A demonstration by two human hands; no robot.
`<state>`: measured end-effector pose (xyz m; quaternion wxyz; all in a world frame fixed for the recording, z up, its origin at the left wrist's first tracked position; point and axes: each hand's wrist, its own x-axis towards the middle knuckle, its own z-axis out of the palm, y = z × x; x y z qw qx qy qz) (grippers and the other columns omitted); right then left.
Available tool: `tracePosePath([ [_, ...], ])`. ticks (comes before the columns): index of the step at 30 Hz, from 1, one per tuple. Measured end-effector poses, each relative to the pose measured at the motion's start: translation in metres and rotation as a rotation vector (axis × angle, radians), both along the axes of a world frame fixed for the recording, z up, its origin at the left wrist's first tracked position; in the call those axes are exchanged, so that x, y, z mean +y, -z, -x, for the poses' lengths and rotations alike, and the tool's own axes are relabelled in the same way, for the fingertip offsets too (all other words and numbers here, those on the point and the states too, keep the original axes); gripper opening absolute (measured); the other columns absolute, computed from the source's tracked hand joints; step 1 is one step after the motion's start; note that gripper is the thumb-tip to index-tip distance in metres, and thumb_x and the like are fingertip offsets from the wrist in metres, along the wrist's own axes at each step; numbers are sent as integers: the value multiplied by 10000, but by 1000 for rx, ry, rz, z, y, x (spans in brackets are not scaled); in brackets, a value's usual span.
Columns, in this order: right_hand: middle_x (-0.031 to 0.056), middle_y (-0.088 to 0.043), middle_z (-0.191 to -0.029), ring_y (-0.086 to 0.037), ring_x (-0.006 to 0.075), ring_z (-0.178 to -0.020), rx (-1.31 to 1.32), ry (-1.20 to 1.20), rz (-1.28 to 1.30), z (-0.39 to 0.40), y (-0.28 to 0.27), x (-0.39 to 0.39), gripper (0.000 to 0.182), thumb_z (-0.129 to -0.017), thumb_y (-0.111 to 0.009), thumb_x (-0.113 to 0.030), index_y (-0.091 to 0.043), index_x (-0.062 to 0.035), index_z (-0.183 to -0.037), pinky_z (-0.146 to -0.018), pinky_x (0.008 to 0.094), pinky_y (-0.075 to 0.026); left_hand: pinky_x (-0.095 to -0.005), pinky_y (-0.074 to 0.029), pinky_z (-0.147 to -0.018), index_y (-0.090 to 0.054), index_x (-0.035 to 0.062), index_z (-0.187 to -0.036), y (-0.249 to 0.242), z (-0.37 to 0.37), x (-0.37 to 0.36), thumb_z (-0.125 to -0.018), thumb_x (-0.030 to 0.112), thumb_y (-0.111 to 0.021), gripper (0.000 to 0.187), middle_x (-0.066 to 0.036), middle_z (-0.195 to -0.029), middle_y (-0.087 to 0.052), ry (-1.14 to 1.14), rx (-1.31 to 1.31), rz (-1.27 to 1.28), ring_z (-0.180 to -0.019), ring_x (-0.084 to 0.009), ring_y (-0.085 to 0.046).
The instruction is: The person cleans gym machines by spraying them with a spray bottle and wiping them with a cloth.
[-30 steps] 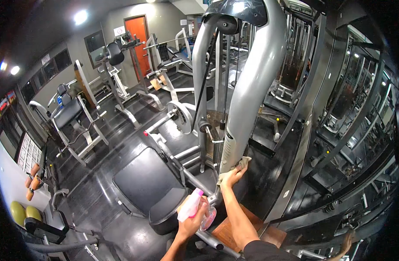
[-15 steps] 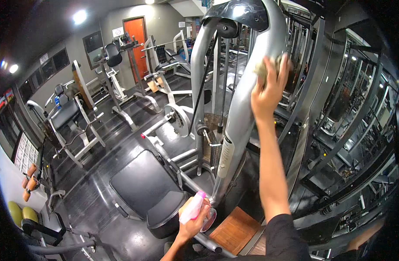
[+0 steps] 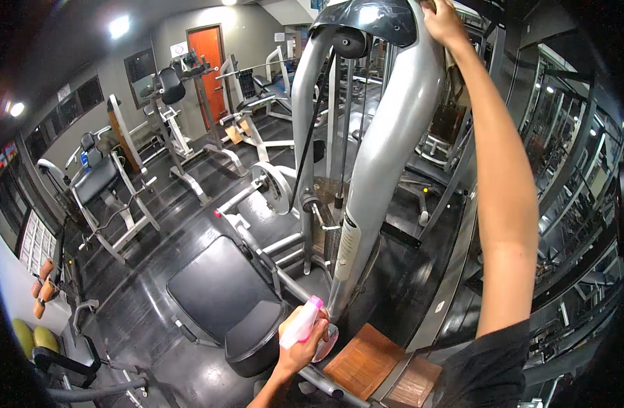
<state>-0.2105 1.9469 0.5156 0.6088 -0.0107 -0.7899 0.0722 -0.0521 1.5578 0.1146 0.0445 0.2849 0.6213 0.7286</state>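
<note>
At curved silver metal frame [image 3: 392, 132], right hand [image 3: 443, 24], closure unclear; left hand [image 3: 298, 355] grips pink-white plastic spray bottle [image 3: 300, 328].

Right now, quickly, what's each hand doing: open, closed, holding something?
Left hand: closed around a spray bottle.
Right hand: raised beside the silver frame, fingers partly out of view; its grip can't be told.

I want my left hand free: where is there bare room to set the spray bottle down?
Bare floor lies between the black padded seat and the padded bench at left. The wooden board, right of the left hand, shows an open top. Crowded: between seat and thick silver upright, where metal tubes and a weight plate stand.
</note>
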Motion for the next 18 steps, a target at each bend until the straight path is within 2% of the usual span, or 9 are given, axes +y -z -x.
tracePosePath([
  [4,155,-592,-1221,-580,313,-1123,-89,138,160,-6,11,-16,345,-871,-584,-152,-558,-142,-1215,-948,386,-466,-256,-480,-596,-607,-22,-935,-4,-1,0,-878,26,-626,77,-85,-825,-625,22,-79,-6,-634,-105,-603],
  [6,136,-448,-1431,-476,293,-1282,101,306,-60,-14,40,-22,399,-879,-604,-209,-551,-232,-1273,-1060,339,-400,-263,-480,-601,-608,-21,-933,-9,3,1,-877,35,-627,81,-85,-815,-625,15,36,55,-625,-106,-600],
  [8,163,-436,-1420,-382,362,-1333,215,30,-243,-23,78,-23,355,-904,-558,-99,-585,-190,-1246,-1089,417,-336,-266,-480,-602,-609,-19,-933,-7,6,1,-877,40,-628,83,-85,-815,-626,28,50,40,-619,-111,-599],
  [10,139,-442,-1422,-405,351,-1320,234,109,-332,-46,127,-55,370,-857,-580,-47,-623,-178,-1201,-1093,428,-350,-268,-480,-604,-611,-16,-934,-5,6,-1,-876,44,-630,85,-84,-816,-627,39,61,29,-613,-115,-598],
  [12,111,-449,-1422,-418,337,-1315,109,157,-301,-69,183,-95,411,-804,-607,-7,-643,-186,-1172,-1111,436,-345,-267,-478,-600,-612,-12,-932,-2,6,-2,-876,51,-631,87,-83,-805,-626,54,-21,11,-607,-117,-598],
  [14,83,-506,-1363,-445,341,-1288,-47,158,-450,-77,231,-111,284,-815,-627,-65,-672,-192,-1065,-1083,430,-392,-265,-476,-597,-612,-13,-931,-1,5,-3,-874,52,-633,89,-83,-798,-625,51,-47,-17,-607,-118,-598],
  [16,69,-503,-1371,-430,337,-1304,-104,120,-488,-78,227,-101,305,-808,-625,-58,-671,-206,-1071,-1086,433,-392,-263,-475,-595,-612,-13,-931,0,3,-4,-873,53,-635,91,-83,-791,-625,44,-79,-48,-607,-118,-598],
  [18,55,-501,-1379,-416,332,-1321,-160,85,-515,-76,211,-91,326,-802,-623,-52,-671,-220,-1078,-1089,436,-392,-260,-475,-587,-611,-17,-934,1,5,-8,-874,43,-629,86,-82,-783,-624,23,-6,13,-607,-118,-599],
])
